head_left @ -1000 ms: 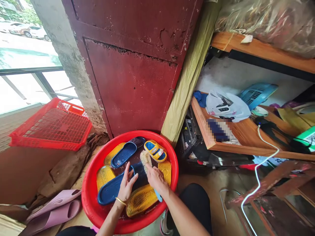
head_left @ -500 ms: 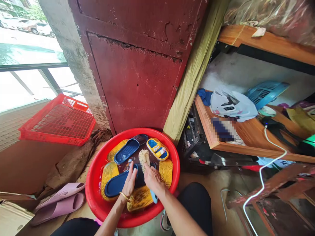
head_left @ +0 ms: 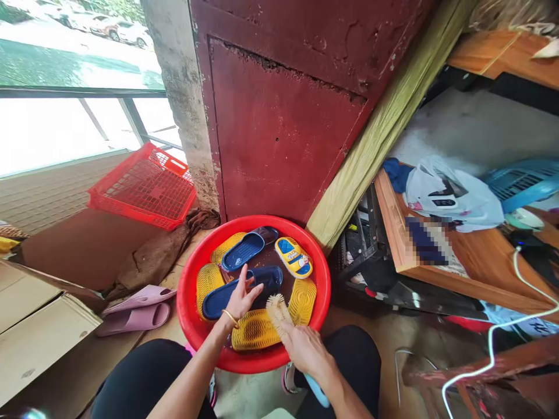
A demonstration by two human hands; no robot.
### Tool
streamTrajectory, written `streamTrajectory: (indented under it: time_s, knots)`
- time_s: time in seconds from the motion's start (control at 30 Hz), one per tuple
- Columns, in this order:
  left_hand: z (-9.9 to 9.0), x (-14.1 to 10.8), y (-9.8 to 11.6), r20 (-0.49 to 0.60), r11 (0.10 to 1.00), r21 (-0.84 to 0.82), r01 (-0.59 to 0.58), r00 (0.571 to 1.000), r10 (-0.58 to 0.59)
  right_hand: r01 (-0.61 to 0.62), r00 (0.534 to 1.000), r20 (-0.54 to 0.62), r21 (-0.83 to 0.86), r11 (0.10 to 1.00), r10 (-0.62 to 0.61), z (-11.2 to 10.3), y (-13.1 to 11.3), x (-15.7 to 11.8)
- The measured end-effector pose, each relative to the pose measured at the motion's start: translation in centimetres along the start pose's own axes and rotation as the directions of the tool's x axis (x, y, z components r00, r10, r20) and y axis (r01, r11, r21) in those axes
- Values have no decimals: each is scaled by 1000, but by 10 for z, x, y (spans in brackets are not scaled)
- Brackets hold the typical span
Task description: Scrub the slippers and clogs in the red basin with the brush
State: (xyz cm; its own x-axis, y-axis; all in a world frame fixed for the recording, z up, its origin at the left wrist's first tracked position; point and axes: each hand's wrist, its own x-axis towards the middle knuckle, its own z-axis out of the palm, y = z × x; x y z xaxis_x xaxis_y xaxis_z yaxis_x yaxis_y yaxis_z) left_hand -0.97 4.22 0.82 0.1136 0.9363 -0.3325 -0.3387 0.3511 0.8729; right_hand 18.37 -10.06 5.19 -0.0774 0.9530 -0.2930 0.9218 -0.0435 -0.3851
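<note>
A red basin [head_left: 322, 273] of dark water holds several slippers. My left hand [head_left: 243, 298], a gold bangle on its wrist, hovers over the navy slipper [head_left: 215, 301] with fingers spread; I cannot tell whether it touches it. In my right hand [head_left: 306, 348] is a scrub brush [head_left: 276, 308], its pale bristles above a yellow slipper sole [head_left: 253, 330] and its light blue handle showing below the palm. Farther back in the basin lie another blue slipper [head_left: 245, 250] and a small yellow slipper with a cartoon strap [head_left: 293, 257].
Pink slippers [head_left: 138, 314] sit on cardboard left of the basin. A red plastic crate [head_left: 144, 189] stands behind them. The dark red door [head_left: 275, 145] rises behind the basin. At right is a wooden shelf [head_left: 458, 279] with a white plastic bag [head_left: 452, 195] and a hanging white cable [head_left: 491, 343].
My right hand has drawn the brush back towards me, off the navy slipper. The fingers of my left hand have spread. The whole view has shifted and tilted a little.
</note>
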Motion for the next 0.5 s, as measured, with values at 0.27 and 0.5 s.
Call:
streamTrajectory:
  time_s: [0.27,0.5]
  knots:
    - [-71,9,37,-241,910,411,44,968,62,17,1000,8,467,884,-23,23,-15,4]
    - [-55,10,-3,-87,949,98,299,953,-291,-38,999,40,491,870,21,23,-20,11]
